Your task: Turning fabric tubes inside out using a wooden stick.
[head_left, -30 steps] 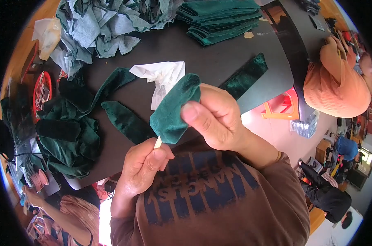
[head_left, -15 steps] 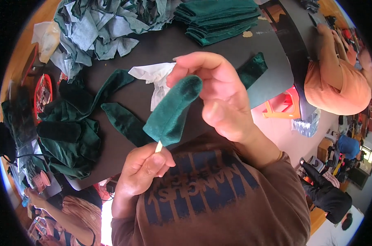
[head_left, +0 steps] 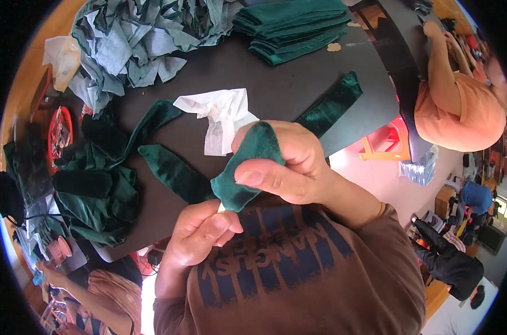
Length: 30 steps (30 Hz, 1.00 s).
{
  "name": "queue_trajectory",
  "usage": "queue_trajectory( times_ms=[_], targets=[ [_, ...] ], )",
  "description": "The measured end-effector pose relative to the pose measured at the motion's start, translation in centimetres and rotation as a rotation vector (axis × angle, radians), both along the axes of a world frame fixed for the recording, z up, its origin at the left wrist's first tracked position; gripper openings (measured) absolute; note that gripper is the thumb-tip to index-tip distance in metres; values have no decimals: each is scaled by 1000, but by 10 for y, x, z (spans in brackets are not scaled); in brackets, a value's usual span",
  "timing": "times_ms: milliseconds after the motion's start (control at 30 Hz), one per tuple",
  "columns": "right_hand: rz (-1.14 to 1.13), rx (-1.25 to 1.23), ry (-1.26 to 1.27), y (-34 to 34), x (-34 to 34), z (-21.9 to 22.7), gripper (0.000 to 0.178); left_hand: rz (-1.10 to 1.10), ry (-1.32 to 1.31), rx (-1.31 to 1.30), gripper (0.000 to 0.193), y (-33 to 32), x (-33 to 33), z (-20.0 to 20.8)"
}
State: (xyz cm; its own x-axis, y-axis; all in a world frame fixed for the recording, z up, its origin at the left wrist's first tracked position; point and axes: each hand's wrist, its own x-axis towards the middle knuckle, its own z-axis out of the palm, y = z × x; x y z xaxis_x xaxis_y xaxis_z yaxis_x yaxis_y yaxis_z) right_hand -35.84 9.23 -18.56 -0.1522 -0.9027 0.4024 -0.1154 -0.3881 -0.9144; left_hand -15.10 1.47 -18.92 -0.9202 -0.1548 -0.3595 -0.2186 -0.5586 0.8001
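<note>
A dark bench [head_left: 203,72] spreads under the work, its top bearing a pile of grey-backed green scraps [head_left: 136,47] at the far left and a stack of green velvet [head_left: 292,30] beside it. A crumpled white sheet [head_left: 234,103] lies mid-surface, between a pointed green strip [head_left: 172,173] and a straight green strip [head_left: 334,105]; a heap of dark velvet [head_left: 97,190] covers the left end. Above the near edge, the right hand [head_left: 284,162] is clamped, thumb over fingers, on a green velvet piece [head_left: 250,153], while the left hand [head_left: 203,231] pinches the pale stick [head_left: 221,208] at its lower end. Beyond the bench's right side stand an orange-red stool [head_left: 384,140] and a person in an orange top [head_left: 460,114]; another person [head_left: 111,298] works at lower left.
</note>
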Motion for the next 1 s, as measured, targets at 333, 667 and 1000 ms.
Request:
queue_trajectory(
  times_ms=[333, 667, 1000],
  targets=[
    [-30, 24, -38, 5, 3, 2, 13, 2, 27, -59, 35, 2, -1, -4],
    [-35, -110, -59, 0, 12, -3, 7, 28, 49, -74, 36, 5, -2, -2],
    [-120, 43, -278, 8, 6, 4, 13, -61, -44, -358, 31, -5, 5, -5]
  ],
)
